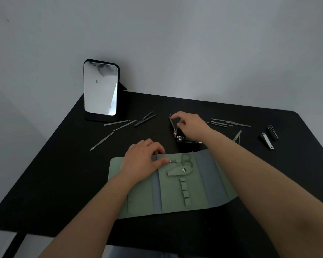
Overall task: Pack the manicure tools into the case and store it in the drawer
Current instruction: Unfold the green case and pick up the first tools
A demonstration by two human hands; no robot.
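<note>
A green fold-out case lies open on the black table, with scissors strapped in its middle panel. My left hand presses flat on the case's left part, thumb beside the scissors. Beyond the case, my right hand pinches the handles of a cuticle nipper, whose tip points down at the table. A large nail clipper lies just under that hand.
Thin grey tools lie scattered left of the nipper, more thin tools to the right, and two clippers at the far right. A standing mirror occupies the table's back left corner. A wall rises behind.
</note>
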